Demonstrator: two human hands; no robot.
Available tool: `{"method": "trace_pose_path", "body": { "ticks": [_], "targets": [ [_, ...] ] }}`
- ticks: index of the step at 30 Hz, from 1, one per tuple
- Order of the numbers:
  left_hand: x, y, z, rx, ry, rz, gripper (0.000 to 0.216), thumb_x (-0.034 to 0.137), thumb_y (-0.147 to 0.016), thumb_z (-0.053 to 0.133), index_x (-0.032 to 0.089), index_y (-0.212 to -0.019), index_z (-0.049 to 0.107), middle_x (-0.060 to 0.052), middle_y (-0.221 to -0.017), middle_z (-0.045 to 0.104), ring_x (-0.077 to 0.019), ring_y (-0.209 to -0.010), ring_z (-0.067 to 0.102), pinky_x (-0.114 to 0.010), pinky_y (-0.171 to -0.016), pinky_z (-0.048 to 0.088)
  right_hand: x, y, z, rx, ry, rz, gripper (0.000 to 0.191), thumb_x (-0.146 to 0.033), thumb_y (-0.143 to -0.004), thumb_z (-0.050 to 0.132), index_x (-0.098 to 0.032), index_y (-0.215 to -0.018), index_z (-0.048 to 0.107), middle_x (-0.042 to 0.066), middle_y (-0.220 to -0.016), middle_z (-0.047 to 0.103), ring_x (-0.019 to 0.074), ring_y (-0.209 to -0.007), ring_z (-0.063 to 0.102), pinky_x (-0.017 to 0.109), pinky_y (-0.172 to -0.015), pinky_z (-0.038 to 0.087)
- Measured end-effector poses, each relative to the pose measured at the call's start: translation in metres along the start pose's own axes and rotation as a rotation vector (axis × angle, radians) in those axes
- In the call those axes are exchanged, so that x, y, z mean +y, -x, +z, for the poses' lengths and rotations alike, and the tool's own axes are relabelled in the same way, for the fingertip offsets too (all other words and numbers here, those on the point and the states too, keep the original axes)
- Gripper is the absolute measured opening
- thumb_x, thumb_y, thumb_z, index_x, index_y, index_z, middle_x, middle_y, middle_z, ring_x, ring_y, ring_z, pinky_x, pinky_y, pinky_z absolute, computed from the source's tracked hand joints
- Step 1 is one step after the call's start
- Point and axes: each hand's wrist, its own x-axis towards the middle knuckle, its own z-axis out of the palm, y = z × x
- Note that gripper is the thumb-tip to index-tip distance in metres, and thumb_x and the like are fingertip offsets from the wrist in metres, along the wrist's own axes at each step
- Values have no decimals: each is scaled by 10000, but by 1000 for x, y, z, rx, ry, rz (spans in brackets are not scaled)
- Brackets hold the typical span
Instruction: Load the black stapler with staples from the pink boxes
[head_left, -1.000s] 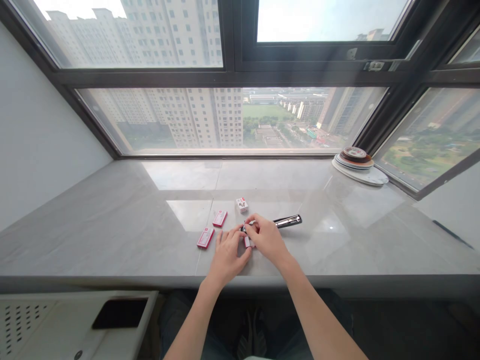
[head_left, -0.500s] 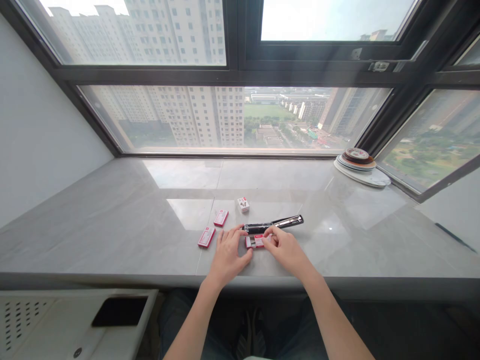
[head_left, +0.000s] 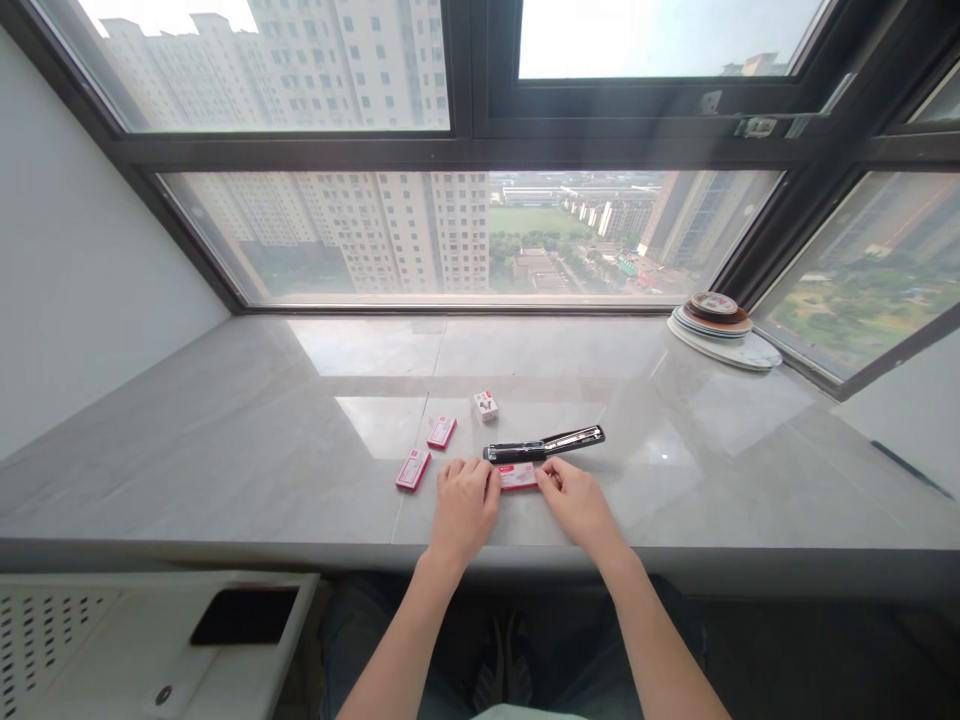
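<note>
A small red-and-white staple box (head_left: 517,476) lies on the sill between my hands, its sliding cover closed over the tray. My left hand (head_left: 466,505) has its fingers curled against the box's left end. At the right end, my right hand (head_left: 579,503) pinches the box between thumb and fingers. Just behind the box rests a black stapler (head_left: 517,453), hinged open, its top arm swung out to the right. Two more red-and-white staple boxes, one nearer (head_left: 413,470) and one farther (head_left: 442,432), lie to the left. A small white box (head_left: 486,405) stands behind the stapler.
The grey marble-look sill (head_left: 225,450) runs below the windows. In the far right corner sits a stack of plates (head_left: 724,335). A white perforated surface (head_left: 97,660) with a black phone-like slab (head_left: 245,615) is below the sill's front edge at left.
The staple box was partly slid open and now is closed. My left hand's fingers have curled in against its left end, and my right hand has shifted to its right end.
</note>
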Motion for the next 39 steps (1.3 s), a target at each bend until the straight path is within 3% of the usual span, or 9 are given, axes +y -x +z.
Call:
{"method": "trace_pose_path", "body": {
  "ticks": [4,10,13,16,20,22,28,32,39],
  "targets": [
    [4,3,-2,14,54,-8,214,347,-1057,444,272,-1013,639,-35,-931,645,-233,-918,621,-402,-892,466,28,-5,-24,70,-63,166,336,-570,-891,603,-236,-852,612,-22,-566,573,182,-565,533,287,-575,368],
    [4,5,3,-20,45,49,393,450,-1026,522,323,-1393,589,-55,-1061,687,-258,-1008,651,-413,-939,470,66,-8,-78,245,-200,273,644,-587,-775,727,-183,-1263,614,-30,-637,616,153,-503,511,279,-528,415],
    [3,4,7,-36,24,53,432,485,-1000,568,323,-1399,594,-60,-1088,697,-276,-1029,647,-430,-955,460,70,-14,-95,175,-326,285,852,-556,-709,803,-198,-1434,532,-10,-770,667,131,-484,511,259,-455,382],
    [2,2,10,-42,26,46,449,484,-979,608,312,-1393,593,-60,-1124,705,-281,-1046,645,-435,-969,446,63,-27,-101,-41,-444,233,934,-494,-650,871,-256,-1482,519,36,-961,703,129,-527,555,244,-411,333],
    [1,0,10,-45,36,31,490,489,-943,660,307,-1391,582,-58,-1144,708,-280,-1069,651,-424,-967,443,37,-52,-95,-226,-527,115,687,-524,-683,848,-213,-1275,692,11,-813,669,107,-542,496,242,-455,314],
    [1,-1,10,-49,31,33,509,491,-922,685,306,-1385,582,-58,-1145,709,-282,-1075,652,-424,-969,443,22,-64,-88,-231,-524,69,629,-565,-684,836,-176,-1168,733,3,-734,644,106,-549,464,249,-485,324],
    [-1,-2,12,-60,38,33,547,473,-880,735,306,-1378,583,-61,-1151,709,-289,-1089,646,-429,-971,436,-15,-86,-55,-190,-372,-209,481,-593,-726,803,-183,-973,762,-7,-750,630,127,-668,464,259,-607,378],
    [-3,-2,12,-64,40,33,546,458,-865,755,303,-1363,596,-51,-1106,710,-272,-1051,646,-410,-945,431,-25,-93,-29,-219,-253,-314,392,-542,-762,801,-201,-953,777,-60,-638,506,109,-607,402,251,-586,329],
    [3,-1,10,-89,-5,76,389,421,-881,756,338,-1253,679,-22,-937,684,-242,-946,629,-366,-834,408,-31,-96,-8,-269,-27,-482,290,-446,-832,763,-221,-1010,809,-21,-718,609,126,-642,511,253,-631,366]
  ]
}}
